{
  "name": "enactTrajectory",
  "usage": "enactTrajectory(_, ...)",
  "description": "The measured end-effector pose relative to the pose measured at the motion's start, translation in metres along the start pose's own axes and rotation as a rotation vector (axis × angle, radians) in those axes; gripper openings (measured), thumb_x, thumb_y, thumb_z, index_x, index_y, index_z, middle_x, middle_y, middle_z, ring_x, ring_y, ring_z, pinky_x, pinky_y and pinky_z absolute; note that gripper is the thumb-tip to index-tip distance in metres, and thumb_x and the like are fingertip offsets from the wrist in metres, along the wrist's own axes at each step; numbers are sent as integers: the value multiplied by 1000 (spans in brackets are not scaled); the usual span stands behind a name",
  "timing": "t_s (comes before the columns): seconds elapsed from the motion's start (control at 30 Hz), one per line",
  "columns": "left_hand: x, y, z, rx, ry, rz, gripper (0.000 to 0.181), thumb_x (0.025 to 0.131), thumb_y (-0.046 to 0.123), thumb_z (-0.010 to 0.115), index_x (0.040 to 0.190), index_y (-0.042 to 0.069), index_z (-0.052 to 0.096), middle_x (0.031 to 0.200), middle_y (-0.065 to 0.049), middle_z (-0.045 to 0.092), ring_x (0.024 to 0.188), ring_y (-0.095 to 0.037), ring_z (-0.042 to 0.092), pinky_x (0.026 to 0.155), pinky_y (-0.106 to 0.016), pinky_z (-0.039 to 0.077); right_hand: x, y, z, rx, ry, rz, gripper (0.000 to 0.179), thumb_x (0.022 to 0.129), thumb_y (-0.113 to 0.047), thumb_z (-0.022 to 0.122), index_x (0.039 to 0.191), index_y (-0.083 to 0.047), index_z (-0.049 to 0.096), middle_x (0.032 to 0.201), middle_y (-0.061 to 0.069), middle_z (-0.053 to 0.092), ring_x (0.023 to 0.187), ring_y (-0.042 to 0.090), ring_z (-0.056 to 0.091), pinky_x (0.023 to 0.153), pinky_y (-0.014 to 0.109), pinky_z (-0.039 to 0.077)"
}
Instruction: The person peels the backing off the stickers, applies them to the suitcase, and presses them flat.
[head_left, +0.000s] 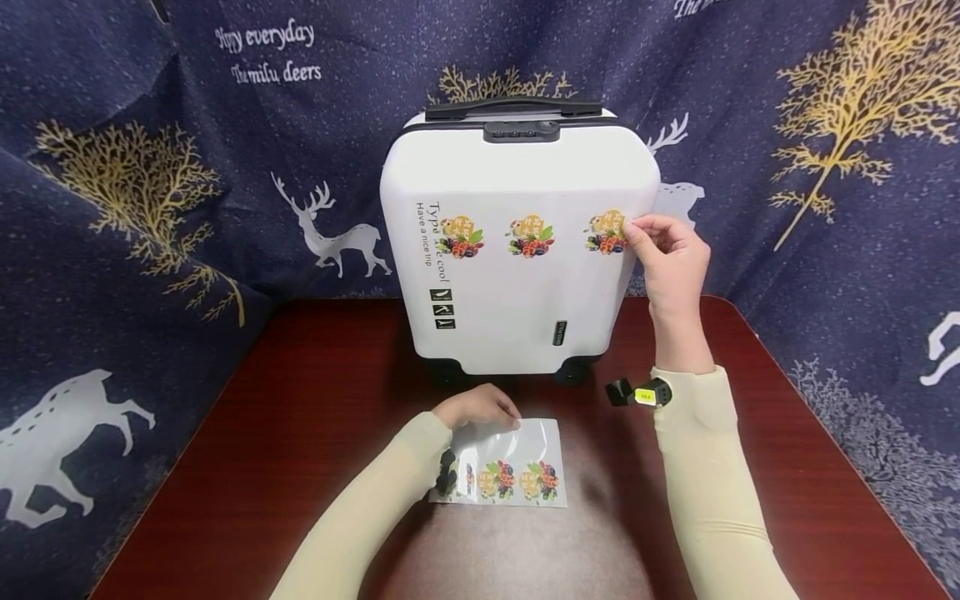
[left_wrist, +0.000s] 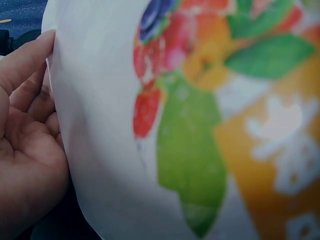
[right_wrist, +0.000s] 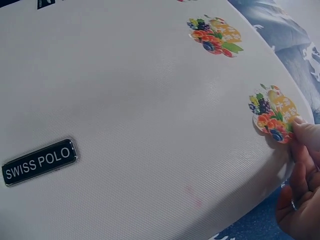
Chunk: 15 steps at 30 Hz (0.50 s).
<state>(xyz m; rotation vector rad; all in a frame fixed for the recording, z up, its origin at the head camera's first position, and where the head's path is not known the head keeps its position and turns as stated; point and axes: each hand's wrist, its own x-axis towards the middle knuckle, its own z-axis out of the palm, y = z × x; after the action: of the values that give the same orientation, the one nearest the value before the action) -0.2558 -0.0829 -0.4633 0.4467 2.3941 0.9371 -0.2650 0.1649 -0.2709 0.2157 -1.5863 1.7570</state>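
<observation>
Left hand (head_left: 480,406) has the far edge of the sticker sheet (head_left: 538,440) pinched over the bench (head_left: 330,417); looks light and floppy, so I'd stick to bare margins. Behind it stands the white suitcase (head_left: 517,321), with two fruit stickers (head_left: 532,239) flat on its front. A third sticker (head_left: 604,237), near its right edge, is pinched at the rim by the right hand (head_left: 675,260). Probably thin, tacky, easily creased, so rim only.

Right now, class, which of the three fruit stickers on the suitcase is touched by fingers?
The rightmost sticker in the head view: the right hand pinches its edge; the middle one and left one go untouched.
</observation>
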Motion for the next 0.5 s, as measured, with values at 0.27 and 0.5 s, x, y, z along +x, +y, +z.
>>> enactTrajectory(0.27,-2,1,0,-5,0,-10,17,91,18,76,105,11,81,112,-5,76,95,-12,59,91,-28,48,-1,2,3,-31,41,-37,27,86,-2,79,77,-26,72,63,-20,63,59,-2,51,58,15,40)
enactTrajectory(0.5,-2,1,0,-9,2,-22,17,91,19,76,106,12,81,114,-4,76,96,-12,59,94,-31,48,-3,3,4,-84,58,-51,21,86,-6,81,80,-25,73,63,-22,61,59,-2,49,57,15,39)
